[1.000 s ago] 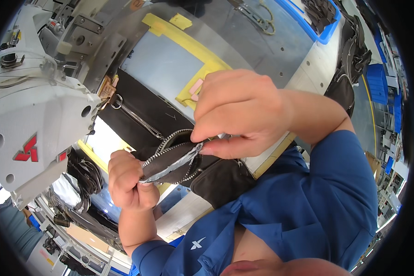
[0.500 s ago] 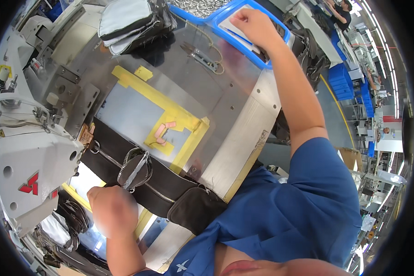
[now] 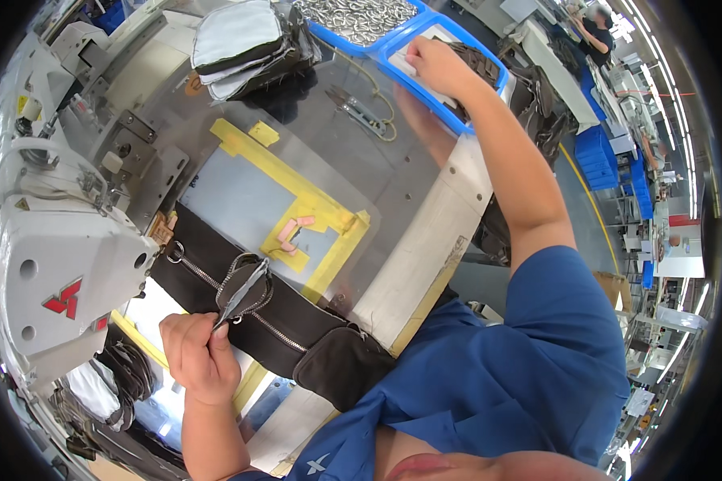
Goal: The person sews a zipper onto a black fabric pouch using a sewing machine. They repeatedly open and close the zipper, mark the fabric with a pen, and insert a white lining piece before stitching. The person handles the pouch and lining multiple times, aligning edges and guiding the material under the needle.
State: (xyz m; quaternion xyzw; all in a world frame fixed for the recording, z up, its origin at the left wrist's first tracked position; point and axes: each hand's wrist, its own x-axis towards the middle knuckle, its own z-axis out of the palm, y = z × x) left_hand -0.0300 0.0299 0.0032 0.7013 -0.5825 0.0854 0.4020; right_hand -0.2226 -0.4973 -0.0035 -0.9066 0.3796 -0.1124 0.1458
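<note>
A long black fabric piece (image 3: 297, 333) with a metal zipper lies slantwise across the machine table, one end under the sewing machine and a pouch-like end (image 3: 341, 365) toward me. On its middle sits a small rounded, folded fabric piece (image 3: 245, 290) edged with zipper teeth. My left hand (image 3: 200, 357) is closed, pinching the near tip of this folded piece between thumb and fingers. Far off to the right, my right hand (image 3: 437, 64) reaches into a blue tray (image 3: 449, 119) holding dark strips. Its fingers are curled together; whatever they grip is hidden.
The white sewing machine head (image 3: 72, 280) stands at the left. A second blue tray of metal rings (image 3: 357, 20), thread snips (image 3: 361, 115) and a stack of fabric pieces (image 3: 245, 48) lie at the far side. Yellow tape (image 3: 297, 180) marks the table.
My left hand has come up to the folded zippered piece and pinched its tip. My right hand has moved slightly nearer within the blue tray.
</note>
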